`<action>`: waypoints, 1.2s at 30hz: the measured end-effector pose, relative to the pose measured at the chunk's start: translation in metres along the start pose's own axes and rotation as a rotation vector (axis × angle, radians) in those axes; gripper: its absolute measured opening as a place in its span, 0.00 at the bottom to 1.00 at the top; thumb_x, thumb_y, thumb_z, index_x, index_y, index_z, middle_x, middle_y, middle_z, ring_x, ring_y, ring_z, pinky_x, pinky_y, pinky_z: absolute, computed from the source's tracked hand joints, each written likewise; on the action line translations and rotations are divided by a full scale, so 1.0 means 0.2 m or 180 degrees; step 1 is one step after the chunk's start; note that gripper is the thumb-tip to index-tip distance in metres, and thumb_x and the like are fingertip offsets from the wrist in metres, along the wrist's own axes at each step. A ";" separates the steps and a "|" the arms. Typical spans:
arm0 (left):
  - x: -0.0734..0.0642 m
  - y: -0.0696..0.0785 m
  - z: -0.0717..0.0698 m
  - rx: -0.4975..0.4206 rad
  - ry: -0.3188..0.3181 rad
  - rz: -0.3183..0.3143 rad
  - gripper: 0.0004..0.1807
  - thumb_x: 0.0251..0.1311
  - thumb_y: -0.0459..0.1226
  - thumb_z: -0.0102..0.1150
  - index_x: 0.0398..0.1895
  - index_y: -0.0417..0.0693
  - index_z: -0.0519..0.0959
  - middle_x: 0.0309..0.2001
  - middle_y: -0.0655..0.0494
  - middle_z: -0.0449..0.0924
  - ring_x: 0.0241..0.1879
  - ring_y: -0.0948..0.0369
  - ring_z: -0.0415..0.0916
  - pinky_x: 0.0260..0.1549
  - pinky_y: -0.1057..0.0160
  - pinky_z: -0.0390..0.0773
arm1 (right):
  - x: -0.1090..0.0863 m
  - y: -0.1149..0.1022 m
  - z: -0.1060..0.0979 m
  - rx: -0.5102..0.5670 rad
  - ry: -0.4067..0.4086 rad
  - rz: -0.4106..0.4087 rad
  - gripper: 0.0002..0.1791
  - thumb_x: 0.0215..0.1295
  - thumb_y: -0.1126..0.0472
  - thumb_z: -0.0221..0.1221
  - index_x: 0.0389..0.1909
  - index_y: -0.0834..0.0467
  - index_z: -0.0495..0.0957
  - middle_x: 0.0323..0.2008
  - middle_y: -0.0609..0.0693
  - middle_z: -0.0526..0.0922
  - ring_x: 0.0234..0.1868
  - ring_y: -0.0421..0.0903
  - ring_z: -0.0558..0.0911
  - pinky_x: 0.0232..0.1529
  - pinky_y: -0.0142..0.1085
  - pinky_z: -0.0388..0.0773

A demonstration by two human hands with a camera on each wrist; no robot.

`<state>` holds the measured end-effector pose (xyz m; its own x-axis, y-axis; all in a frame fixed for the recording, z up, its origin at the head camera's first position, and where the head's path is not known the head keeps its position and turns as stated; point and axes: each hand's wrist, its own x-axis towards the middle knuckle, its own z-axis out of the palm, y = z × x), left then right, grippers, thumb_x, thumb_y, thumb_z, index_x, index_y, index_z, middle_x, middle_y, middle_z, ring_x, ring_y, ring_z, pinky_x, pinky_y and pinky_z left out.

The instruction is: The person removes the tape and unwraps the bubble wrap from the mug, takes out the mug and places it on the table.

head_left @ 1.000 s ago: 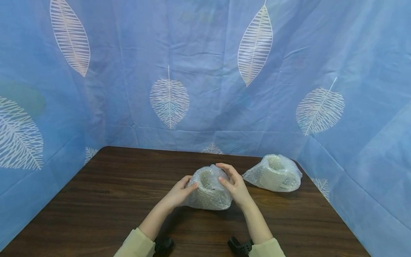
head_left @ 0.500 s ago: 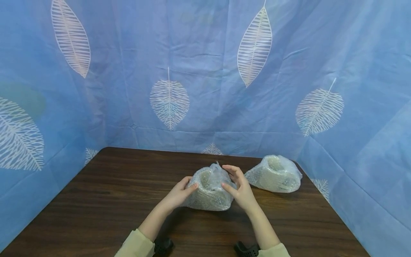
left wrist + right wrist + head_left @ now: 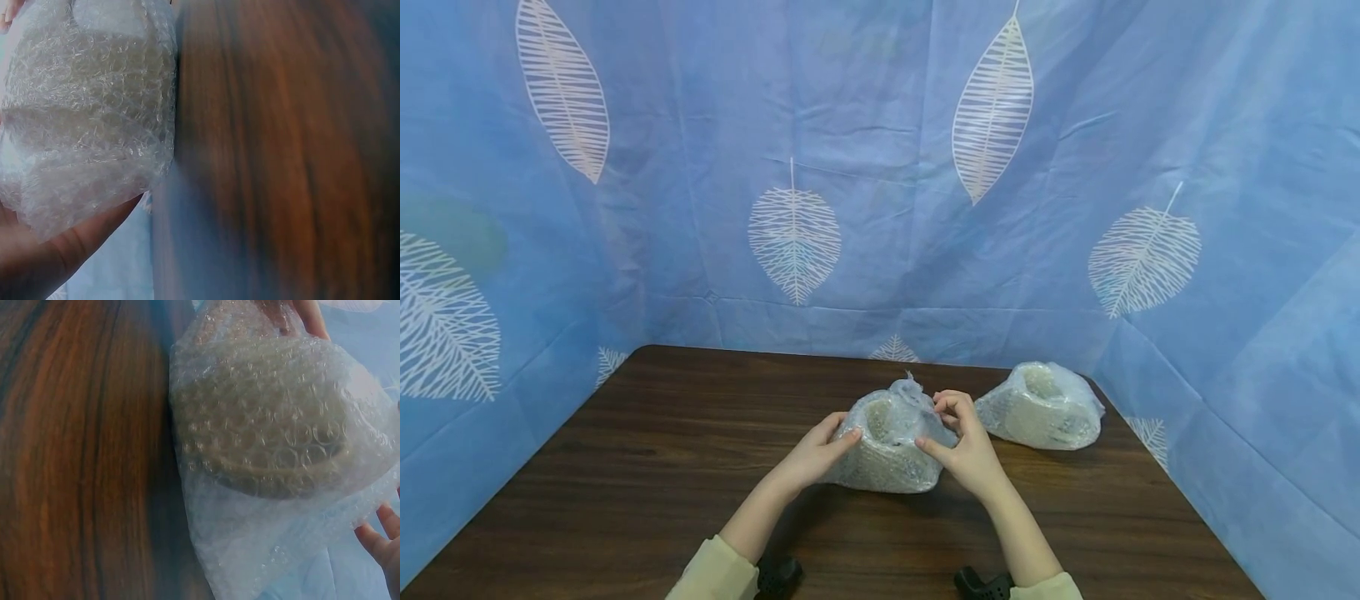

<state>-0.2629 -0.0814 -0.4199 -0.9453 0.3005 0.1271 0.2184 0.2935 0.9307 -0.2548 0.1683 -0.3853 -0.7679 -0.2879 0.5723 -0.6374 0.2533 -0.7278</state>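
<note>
A bubble-wrapped bundle (image 3: 887,468) sits on the dark wooden table, its top sunken into a round hollow. Through the bubble wrap in the right wrist view, a dull tan round body (image 3: 269,425) with a curved rim shows. My left hand (image 3: 811,454) grips the bundle's left side, thumb on the near face and fingers behind. At the right side, my right hand (image 3: 972,457) holds a loose part of the wrap, thumb in front and fingers bent at the far edge. A twisted tuft of wrap stands up at the back.
Farther right and back, a second bubble-wrapped bundle (image 3: 1051,417) rests near the table's right edge. Blue cloth (image 3: 880,233) with white leaf prints hangs behind and along both sides of the wooden table (image 3: 647,450).
My right hand has shifted right, drawing back from the bundle's top, and its fingers have bent more. A wrap tuft has risen at the back. My left hand keeps its place.
</note>
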 end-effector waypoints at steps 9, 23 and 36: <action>0.01 -0.02 0.00 -0.0140 -0.0046 0.0103 0.33 0.70 0.48 0.50 0.72 0.41 0.57 0.71 0.37 0.53 0.70 0.40 0.48 0.61 0.37 0.56 | 0.00 -0.07 -0.02 -0.0852 0.0186 -0.0185 0.21 0.46 0.71 0.73 0.39 0.63 0.73 0.34 0.52 0.66 0.34 0.47 0.67 0.35 0.39 0.72; 0.02 -0.02 -0.01 -0.0062 -0.0023 0.0281 0.32 0.71 0.48 0.49 0.73 0.43 0.57 0.71 0.40 0.54 0.70 0.42 0.48 0.62 0.38 0.54 | 0.00 -0.02 -0.04 -0.1211 -0.0130 -0.0237 0.14 0.52 0.61 0.72 0.41 0.57 0.85 0.44 0.46 0.83 0.41 0.46 0.83 0.37 0.40 0.81; 0.02 -0.03 -0.01 -0.0072 -0.0025 0.0298 0.32 0.72 0.49 0.47 0.72 0.44 0.58 0.70 0.38 0.55 0.69 0.40 0.51 0.61 0.37 0.56 | -0.01 -0.02 -0.03 -0.1046 -0.0381 0.0428 0.18 0.56 0.54 0.69 0.46 0.58 0.84 0.46 0.51 0.84 0.44 0.48 0.83 0.37 0.31 0.80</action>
<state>-0.2681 -0.0831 -0.4248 -0.9190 0.3328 0.2113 0.3002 0.2433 0.9223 -0.2502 0.1737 -0.3809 -0.8455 -0.3330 0.4175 -0.5330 0.5735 -0.6221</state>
